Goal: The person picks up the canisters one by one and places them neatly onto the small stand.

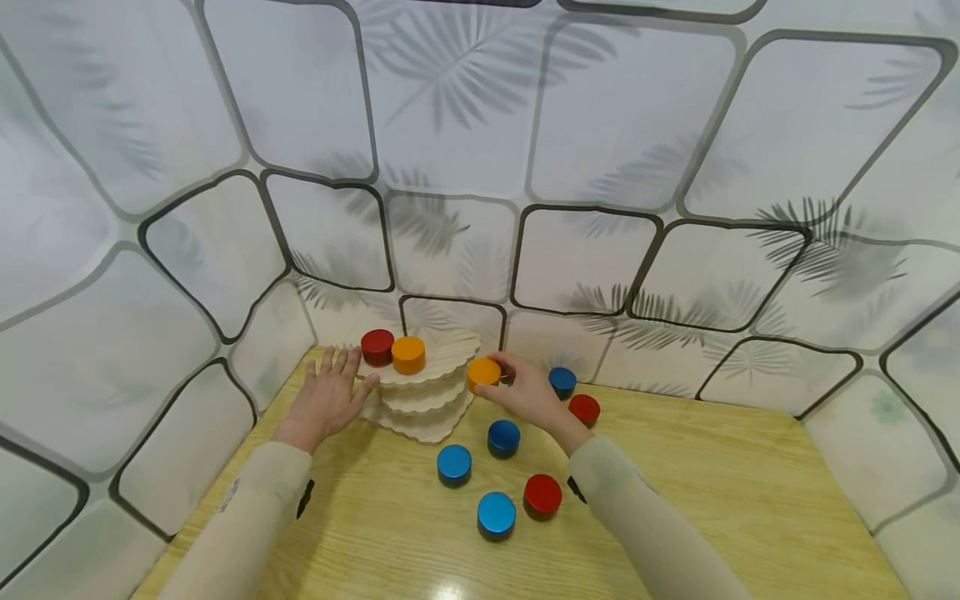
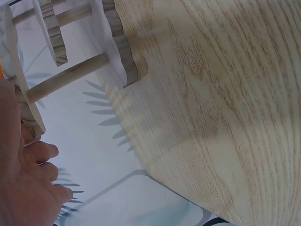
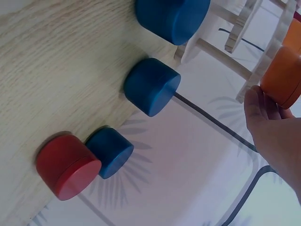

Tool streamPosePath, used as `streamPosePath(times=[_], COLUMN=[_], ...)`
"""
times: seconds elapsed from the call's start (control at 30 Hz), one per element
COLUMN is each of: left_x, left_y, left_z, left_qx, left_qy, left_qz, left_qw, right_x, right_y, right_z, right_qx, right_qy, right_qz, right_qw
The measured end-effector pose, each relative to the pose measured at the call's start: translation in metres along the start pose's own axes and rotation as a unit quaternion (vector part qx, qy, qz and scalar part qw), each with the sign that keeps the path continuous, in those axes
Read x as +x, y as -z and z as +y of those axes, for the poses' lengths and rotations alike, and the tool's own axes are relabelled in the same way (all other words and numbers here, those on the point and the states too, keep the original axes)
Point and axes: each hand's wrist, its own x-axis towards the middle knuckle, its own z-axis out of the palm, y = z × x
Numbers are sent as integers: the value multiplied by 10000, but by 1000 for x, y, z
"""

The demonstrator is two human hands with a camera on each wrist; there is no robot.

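Note:
A tiered wooden rack (image 1: pixel 442 346) with scalloped boards stands in the table's back left corner. On its top board, a red round tin (image 1: pixel 377 347) sits beside an orange round tin (image 1: pixel 408 355). My right hand (image 1: pixel 532 396) grips a second orange tin (image 1: pixel 483 375) between thumb and fingers at the top board's right end. In the right wrist view this held orange tin (image 3: pixel 281 77) is at the board's edge; whether it bears on the board I cannot tell. At the rack's left end, my left hand (image 1: pixel 326 400) lies with fingers spread, touching or close to the top board.
Right and front of the rack, blue tins (image 1: pixel 503 438) and red tins (image 1: pixel 543 496) stand scattered on the wooden table (image 1: pixel 712 492). A blue tin (image 1: pixel 562 382) and a red tin (image 1: pixel 584 410) stand near the right forearm. Patterned fabric walls (image 1: pixel 600 258) enclose the table's back and sides.

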Motion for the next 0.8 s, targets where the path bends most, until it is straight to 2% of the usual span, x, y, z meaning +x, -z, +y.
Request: streamPosePath(times=[0.17,0.8], left_x=[0,1], left_y=[0,0], left_z=[0,0], left_qx=[24,65], left_qy=[-11,-7], left_qz=[2,0], left_qw=[10000,10000], right_x=[6,22], right_y=[-3,-12], right_z=[-8,-23], right_qx=[22,8], right_qy=[-71,133], right_qz=[23,-224], right_qw=[10000,9997])
